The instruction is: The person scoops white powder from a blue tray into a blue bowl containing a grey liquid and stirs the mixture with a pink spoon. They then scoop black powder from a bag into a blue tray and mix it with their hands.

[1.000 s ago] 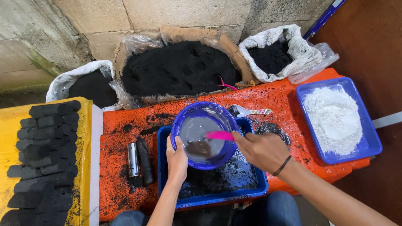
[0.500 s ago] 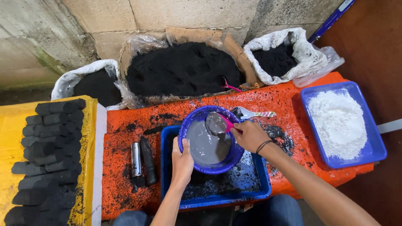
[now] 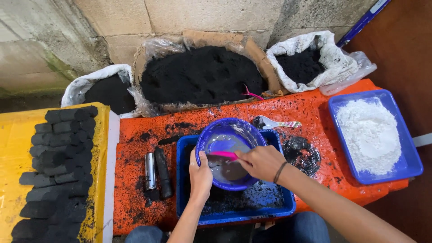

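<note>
My left hand (image 3: 200, 173) grips the near-left rim of the blue-violet bowl (image 3: 229, 153), which sits tilted over the blue tray (image 3: 189, 148). My right hand (image 3: 261, 162) is closed on a pink spoon (image 3: 220, 154) at the bowl's right side. The spoon's long axis runs leftward across the bowl, its tip in what looks like grey paste, though I can't be sure. Left of the bowl lie a metal tube (image 3: 150, 171) and a black cylinder (image 3: 163, 173).
</note>
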